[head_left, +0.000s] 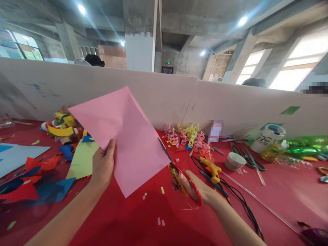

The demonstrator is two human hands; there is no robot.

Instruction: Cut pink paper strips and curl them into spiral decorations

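Paper (135, 147), pink and held up off the table (120, 227), is pinched at its lower left edge by the left hand (104, 164), thumb pressed on the near face and the other fingers hidden behind it. Ahead of the right fingers, the dark blades of the scissors (172, 164) lie at the sheet's right-hand corner; the right hand (189, 186) is wrapped round the red and yellow handles, though how far the blades stand apart, or whether they have bitten in, I cannot tell. A paler band runs down the upper right edge, perhaps a fold or a second layer, so it seems wise to keep that side flush. With the left grip so far across from the blades, the middle of the sheet could well bow; holding nearer the cut, clear of the edges, should give a truer line. Feeding the sheet round with the left fingers while the right wrist keeps steady would serve better than twisting the scissors. Long, easy strokes, stopping short of the tips, should leave fewer nicks. Scraps (162, 190) lie below, between the two hands, and the glue gun (210, 166) sits just beyond the right fingers, its cable best kept clear of that forearm.
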